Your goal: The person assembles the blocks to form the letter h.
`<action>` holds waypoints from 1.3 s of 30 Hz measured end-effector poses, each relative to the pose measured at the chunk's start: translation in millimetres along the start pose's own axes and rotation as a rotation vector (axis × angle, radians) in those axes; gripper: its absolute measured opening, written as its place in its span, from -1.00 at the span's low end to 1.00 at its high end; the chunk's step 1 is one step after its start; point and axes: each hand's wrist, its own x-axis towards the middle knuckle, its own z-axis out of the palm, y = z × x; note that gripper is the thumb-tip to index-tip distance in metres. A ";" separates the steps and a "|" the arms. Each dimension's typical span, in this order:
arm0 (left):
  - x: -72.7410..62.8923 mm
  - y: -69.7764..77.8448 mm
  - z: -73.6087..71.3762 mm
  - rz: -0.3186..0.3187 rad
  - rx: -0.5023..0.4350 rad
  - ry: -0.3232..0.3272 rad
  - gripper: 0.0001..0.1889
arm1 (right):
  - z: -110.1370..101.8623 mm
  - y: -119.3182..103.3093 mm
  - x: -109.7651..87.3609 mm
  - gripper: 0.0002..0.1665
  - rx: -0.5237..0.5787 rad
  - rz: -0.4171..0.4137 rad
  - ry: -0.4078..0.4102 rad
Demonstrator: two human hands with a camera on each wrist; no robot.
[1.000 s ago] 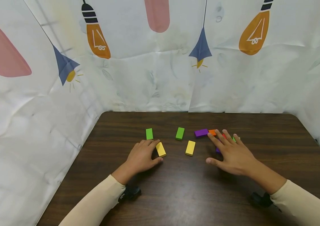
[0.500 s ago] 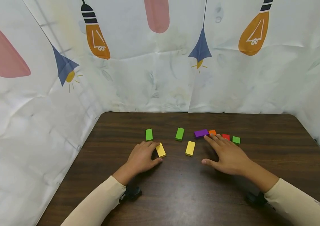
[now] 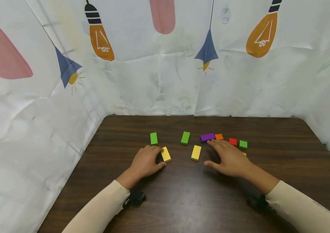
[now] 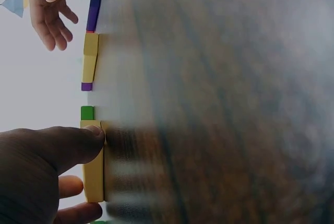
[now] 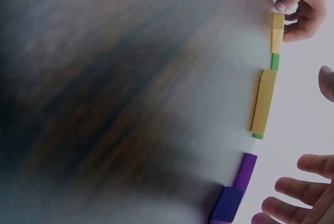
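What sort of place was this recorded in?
Probably a small screened-off tabletop workspace, though the wider room is hidden: a dark wood-grain table, white sheeting printed with light bulbs and lamps enclosing it, and small coloured blocks laid out on top.

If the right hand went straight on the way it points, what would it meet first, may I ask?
Probably the purple block beside the orange block, though how high the right hand sits is unclear.
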 end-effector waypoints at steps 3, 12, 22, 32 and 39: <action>0.5 0.2 -1.0 -0.006 -0.009 -0.003 -0.46 | 0.5 -1.9 1.5 0.12 -0.002 -0.010 0.007; 2.8 -1.5 -0.8 -0.006 -0.013 0.004 -0.51 | 3.4 -4.6 4.7 0.09 -0.016 -0.010 0.018; 6.2 -0.6 -3.1 -0.004 -0.060 0.022 -0.53 | 6.4 -6.4 10.5 0.08 -0.023 -0.011 0.013; 4.5 8.1 -9.1 0.084 -0.108 0.067 -0.53 | 6.0 -6.0 14.3 0.10 -0.042 -0.038 0.021; 1.6 18.1 -13.7 0.151 -0.124 0.076 -0.54 | 7.3 -5.3 16.0 0.06 -0.042 -0.043 0.019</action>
